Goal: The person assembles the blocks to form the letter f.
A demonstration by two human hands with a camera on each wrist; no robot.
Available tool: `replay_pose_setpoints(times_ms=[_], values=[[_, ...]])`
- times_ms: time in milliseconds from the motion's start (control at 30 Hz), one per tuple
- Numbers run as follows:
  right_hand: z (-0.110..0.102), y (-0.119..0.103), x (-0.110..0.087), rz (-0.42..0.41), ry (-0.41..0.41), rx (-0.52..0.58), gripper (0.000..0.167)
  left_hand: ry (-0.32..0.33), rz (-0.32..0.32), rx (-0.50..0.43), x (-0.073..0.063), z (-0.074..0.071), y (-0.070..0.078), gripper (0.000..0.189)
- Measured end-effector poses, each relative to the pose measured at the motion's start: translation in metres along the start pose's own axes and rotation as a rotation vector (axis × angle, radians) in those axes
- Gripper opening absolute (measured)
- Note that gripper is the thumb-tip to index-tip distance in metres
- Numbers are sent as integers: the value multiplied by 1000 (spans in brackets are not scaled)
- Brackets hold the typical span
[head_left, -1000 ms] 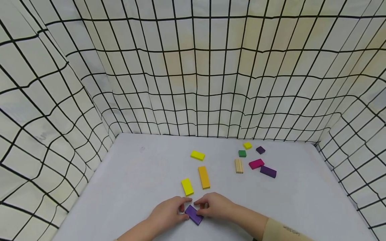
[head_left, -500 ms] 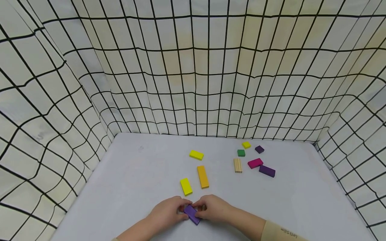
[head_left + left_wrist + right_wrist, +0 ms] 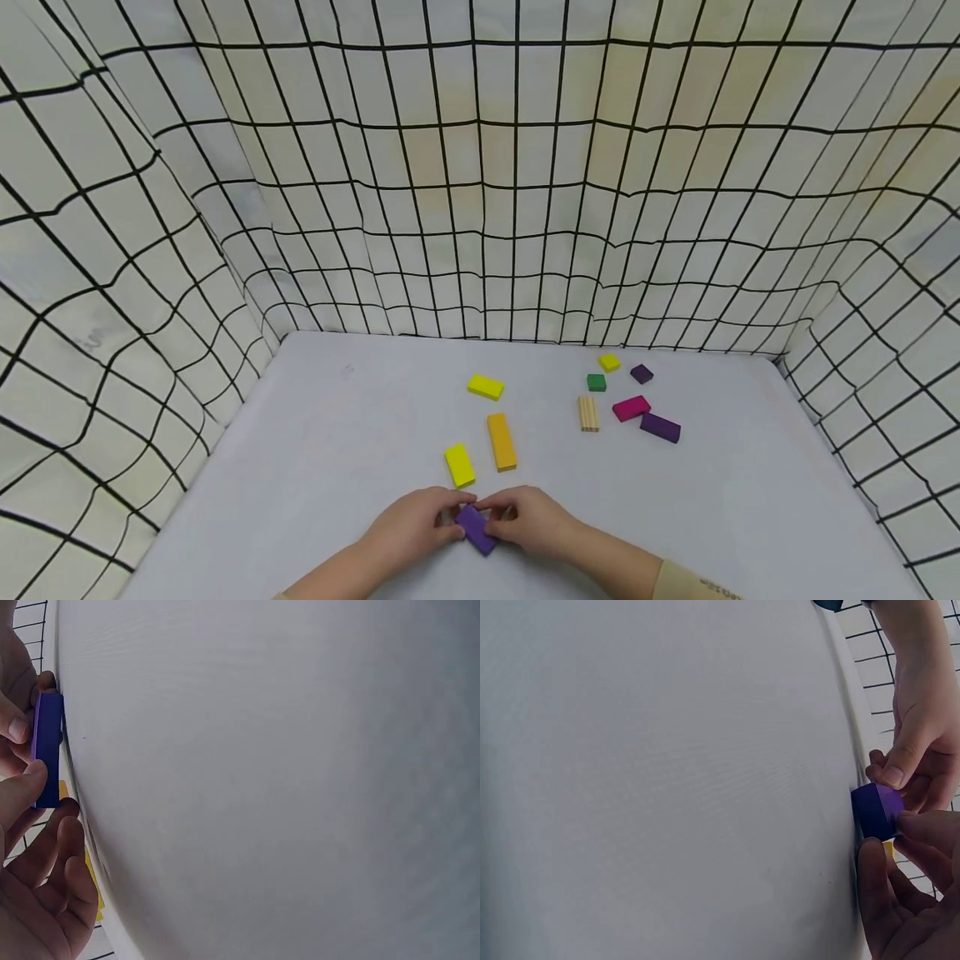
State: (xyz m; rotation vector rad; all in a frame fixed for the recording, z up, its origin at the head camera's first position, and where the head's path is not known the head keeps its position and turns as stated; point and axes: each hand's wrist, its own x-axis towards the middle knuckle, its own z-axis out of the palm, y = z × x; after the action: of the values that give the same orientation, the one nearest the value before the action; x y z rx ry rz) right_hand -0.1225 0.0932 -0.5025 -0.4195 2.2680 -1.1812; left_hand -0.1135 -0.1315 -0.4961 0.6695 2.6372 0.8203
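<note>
A purple block is between my two hands near the front of the white table. My left hand holds its left end between thumb and curled fingers. From the other side my right hand pinches it, thumb on the near face and forefinger at the far end. Both thumbs touch the purple block in the left wrist view. In the right wrist view the same purple block shows end-on between the fingers. Just beyond the hands lie a yellow block and an orange block.
Another yellow block lies farther back. To the right are a striped wooden block, a magenta block, a dark purple block, a green block, a small yellow block and a small dark block. Black netting encloses the table.
My right hand's forefinger has closed in on the far end of the purple block. The block has turned slightly and shifted a little; the other blocks lie as before.
</note>
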Motion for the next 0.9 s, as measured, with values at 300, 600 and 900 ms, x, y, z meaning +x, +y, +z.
replay_pose_setpoints(times_ms=[300, 600, 900], values=[[0, 1, -2, 18, 25, 127, 24, 15, 15, 44, 0, -3, 2, 42], [-10, 9, -5, 24, 35, 261, 37, 58, 40, 71, 9, -4, 9, 40], [-24, 19, -12, 52, 67, 337, 42, 83, 95, 59, 26, -5, 20, 40]])
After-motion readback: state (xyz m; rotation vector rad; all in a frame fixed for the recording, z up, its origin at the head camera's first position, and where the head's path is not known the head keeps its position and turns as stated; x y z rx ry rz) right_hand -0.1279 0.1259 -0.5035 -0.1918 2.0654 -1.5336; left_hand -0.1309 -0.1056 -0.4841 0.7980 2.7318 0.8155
